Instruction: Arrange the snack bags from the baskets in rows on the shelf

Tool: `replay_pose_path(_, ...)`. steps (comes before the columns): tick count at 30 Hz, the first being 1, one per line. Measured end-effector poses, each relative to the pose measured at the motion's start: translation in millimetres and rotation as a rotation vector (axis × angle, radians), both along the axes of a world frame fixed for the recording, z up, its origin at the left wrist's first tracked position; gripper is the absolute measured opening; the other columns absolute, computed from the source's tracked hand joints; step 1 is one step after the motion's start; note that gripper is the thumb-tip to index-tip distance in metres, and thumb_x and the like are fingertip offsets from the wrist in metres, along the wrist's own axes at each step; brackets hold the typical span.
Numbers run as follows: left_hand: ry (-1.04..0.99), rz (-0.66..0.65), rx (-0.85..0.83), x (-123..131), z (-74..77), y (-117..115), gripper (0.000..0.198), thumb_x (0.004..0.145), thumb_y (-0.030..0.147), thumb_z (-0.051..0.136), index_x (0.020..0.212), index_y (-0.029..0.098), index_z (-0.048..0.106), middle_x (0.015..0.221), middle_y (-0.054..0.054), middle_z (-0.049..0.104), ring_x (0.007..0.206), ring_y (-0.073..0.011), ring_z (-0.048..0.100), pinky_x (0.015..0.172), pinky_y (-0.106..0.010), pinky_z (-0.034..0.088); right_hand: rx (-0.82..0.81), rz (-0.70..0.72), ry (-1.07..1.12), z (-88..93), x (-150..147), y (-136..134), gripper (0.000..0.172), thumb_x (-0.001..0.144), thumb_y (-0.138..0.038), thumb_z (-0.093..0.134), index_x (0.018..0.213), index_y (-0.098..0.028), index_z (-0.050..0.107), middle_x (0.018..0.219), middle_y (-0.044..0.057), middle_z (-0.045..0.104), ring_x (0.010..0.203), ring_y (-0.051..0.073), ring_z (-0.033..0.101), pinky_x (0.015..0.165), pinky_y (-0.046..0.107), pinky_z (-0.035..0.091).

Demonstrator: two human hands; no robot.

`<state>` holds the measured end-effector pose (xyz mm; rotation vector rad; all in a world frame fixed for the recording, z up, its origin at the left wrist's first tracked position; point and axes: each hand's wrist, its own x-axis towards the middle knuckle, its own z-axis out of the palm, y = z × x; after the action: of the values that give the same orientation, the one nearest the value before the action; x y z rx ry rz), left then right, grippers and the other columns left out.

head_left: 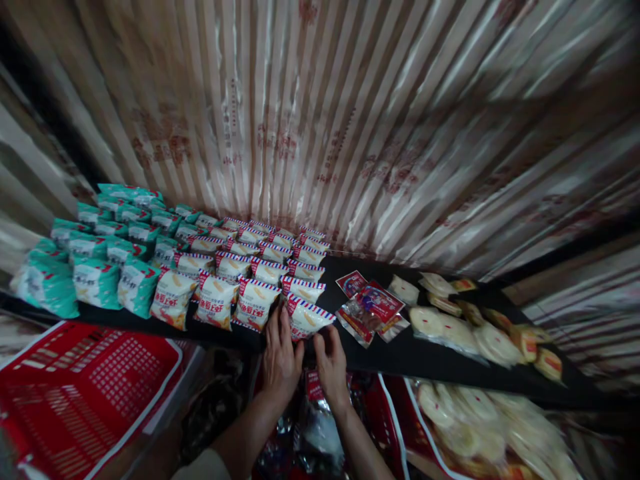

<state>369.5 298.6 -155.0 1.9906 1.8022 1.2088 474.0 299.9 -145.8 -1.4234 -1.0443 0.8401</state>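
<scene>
At the front right end of the snack rows, a white snack bag (306, 319) with a red-and-blue striped top edge leans back on the black shelf. My left hand (281, 355) grips its left side, the fingers lying along the bag. From the right, my right hand (331, 363) pinches the lower corner with curled fingers. Matching bags stand upright in rows behind and to the left, one of them a white snack bag (257, 303) close to my left fingers. The palms hide the bottom of the held bag.
Teal snack bags (97, 282) fill the shelf's left part. To the right lie red-labelled clear packets (379, 301) and pale round packaged pieces (443, 327). Below are a red basket (100, 393) and more baskets with packets. A striped plastic sheet (300, 120) hangs behind the black shelf (400, 357).
</scene>
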Motion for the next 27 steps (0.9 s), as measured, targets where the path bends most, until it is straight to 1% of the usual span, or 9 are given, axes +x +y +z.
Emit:
replay_pose_path(4, -0.007, -0.015, 0.001, 0, -1.2, -10, 0.07, 0.091, 0.025, 0.038, 0.146, 0.015, -0.004, 0.149, -0.019, 0.024, 0.139, -0.0277, 0.023, 0.107, -0.045, 0.036, -0.005, 0.077, -0.091, 1.2, -12, -4, 0.04, 0.076, -0.046, 0.062, 0.104, -0.018, 0.06, 0.098, 0.006, 0.067, 0.086, 0.02, 0.061, 0.078, 0.032, 0.05)
replay_pose_path(7, -0.021, -0.002, 0.003, -2, 1.3, -23, 0.07, 0.089, 0.021, 0.038, 0.146, 0.012, -0.003, 0.15, -0.02, 0.021, 0.14, -0.0271, 0.02, 0.108, -0.045, 0.034, 0.029, 0.046, -0.205, 1.7, -16, -4, 0.033, 0.078, -0.044, 0.06, 0.099, -0.018, 0.062, 0.097, 0.006, 0.066, 0.088, 0.02, 0.059, 0.079, 0.033, 0.048)
replay_pose_path(8, -0.022, 0.0, -0.001, -3, 2.8, -29, 0.069, 0.088, 0.02, 0.039, 0.146, 0.012, 0.001, 0.149, -0.02, 0.024, 0.139, -0.0271, 0.023, 0.108, -0.045, 0.034, 0.034, 0.027, -0.228, 1.4, -17, -4, 0.033, 0.079, -0.044, 0.059, 0.098, -0.018, 0.062, 0.097, 0.007, 0.065, 0.089, 0.021, 0.059, 0.08, 0.033, 0.047)
replay_pose_path(10, -0.016, -0.017, -0.03, -4, 6.0, -39, 0.063, 0.085, 0.015, 0.04, 0.144, 0.015, 0.018, 0.143, -0.017, 0.036, 0.133, -0.026, 0.033, 0.106, -0.044, 0.037, 0.028, 0.005, -0.243, 0.2, -20, -5, 0.035, 0.08, -0.046, 0.057, 0.1, -0.018, 0.062, 0.099, 0.007, 0.064, 0.09, 0.021, 0.058, 0.081, 0.034, 0.047)
replay_pose_path(12, -0.003, -0.053, -0.074, -5, 8.9, -48, 0.056, 0.083, 0.012, 0.041, 0.138, 0.017, 0.034, 0.133, -0.014, 0.046, 0.124, -0.0242, 0.044, 0.103, -0.042, 0.041, 0.014, 0.003, -0.23, -1.2, -22, -5, 0.037, 0.081, -0.047, 0.055, 0.102, -0.017, 0.061, 0.102, 0.008, 0.064, 0.092, 0.021, 0.058, 0.083, 0.034, 0.046)
replay_pose_path(13, 0.0, -0.067, -0.095, -5, 9.9, -50, 0.054, 0.081, 0.01, 0.042, 0.135, 0.017, 0.039, 0.13, -0.013, 0.049, 0.121, -0.0236, 0.046, 0.101, -0.041, 0.042, 0.008, 0.004, -0.221, -1.7, -23, -5, 0.039, 0.081, -0.048, 0.055, 0.103, -0.017, 0.062, 0.103, 0.008, 0.064, 0.093, 0.021, 0.058, 0.084, 0.034, 0.045)
replay_pose_path(17, -0.016, -0.076, -0.116, -8, 10.9, -48, 0.054, 0.079, 0.009, 0.043, 0.133, 0.013, 0.042, 0.128, -0.014, 0.048, 0.119, -0.0235, 0.046, 0.1, -0.039, 0.044, 0.008, -0.004, -0.213, -1.2, -26, -3, 0.041, 0.079, -0.05, 0.056, 0.102, -0.017, 0.063, 0.105, 0.009, 0.064, 0.096, 0.023, 0.058, 0.086, 0.035, 0.044)
replay_pose_path(23, -0.05, -0.077, -0.077, -12, 4.5, -39, 0.054, 0.077, 0.007, 0.043, 0.13, 0.015, 0.045, 0.124, -0.012, 0.05, 0.117, -0.0217, 0.048, 0.098, -0.036, 0.045, -0.017, -0.001, -0.252, -2.4, -27, 0, 0.043, 0.081, -0.05, 0.054, 0.109, -0.018, 0.06, 0.104, 0.009, 0.064, 0.095, 0.022, 0.058, 0.087, 0.036, 0.044)
replay_pose_path(27, -0.071, -0.072, -0.091, -13, 2.5, -41, 0.049, 0.077, 0.008, 0.044, 0.125, 0.013, 0.047, 0.12, -0.013, 0.051, 0.112, -0.0218, 0.051, 0.093, -0.035, 0.047, -0.004, -0.037, -0.272, -5.1, -27, -8, 0.048, 0.079, -0.051, 0.056, 0.112, -0.017, 0.058, 0.106, 0.01, 0.063, 0.095, 0.022, 0.058, 0.087, 0.037, 0.045)
